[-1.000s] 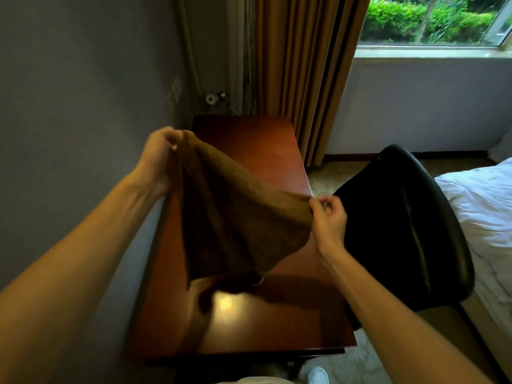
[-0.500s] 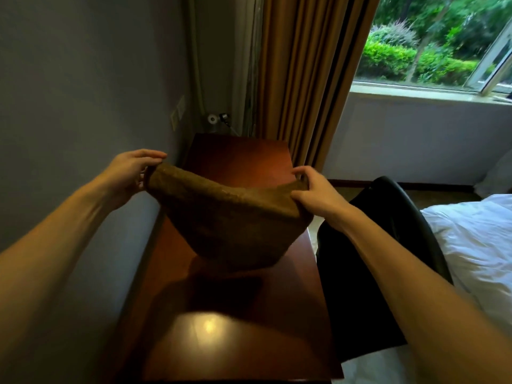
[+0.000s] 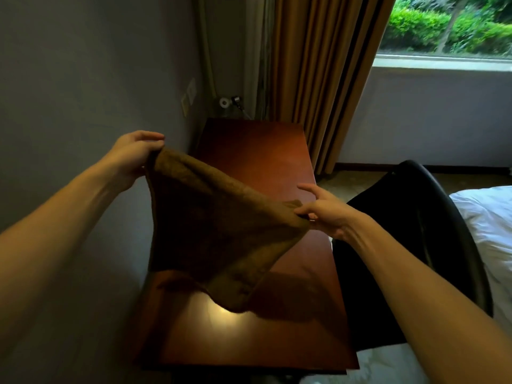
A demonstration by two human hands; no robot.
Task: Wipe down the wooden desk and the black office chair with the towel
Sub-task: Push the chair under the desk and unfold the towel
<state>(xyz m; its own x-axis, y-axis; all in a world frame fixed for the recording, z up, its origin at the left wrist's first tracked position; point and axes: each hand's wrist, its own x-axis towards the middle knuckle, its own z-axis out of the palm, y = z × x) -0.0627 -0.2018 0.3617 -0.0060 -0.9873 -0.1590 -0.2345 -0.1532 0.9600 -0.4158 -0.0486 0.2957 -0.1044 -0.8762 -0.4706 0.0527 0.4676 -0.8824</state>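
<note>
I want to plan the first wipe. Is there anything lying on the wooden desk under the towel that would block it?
Nothing visible does. The towel hangs from both hands above the desk, whose visible top is bare.

A bedroom: white bed [image 3: 487,217], curtain [image 3: 313,79], wooden desk [image 3: 257,167].

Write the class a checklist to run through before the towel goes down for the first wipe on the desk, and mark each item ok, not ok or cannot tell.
1. Left hand has a grip on one towel corner: ok.
2. Right hand pinches the other corner: ok.
3. Towel is over the desk, not the floor: ok.
4. Towel already lies flat on the wood: not ok, it hangs in the air.
5. Desktop free of loose items: ok where visible; the part under the towel cannot tell.
6. Black chair stands beside the desk for later: ok.
</note>
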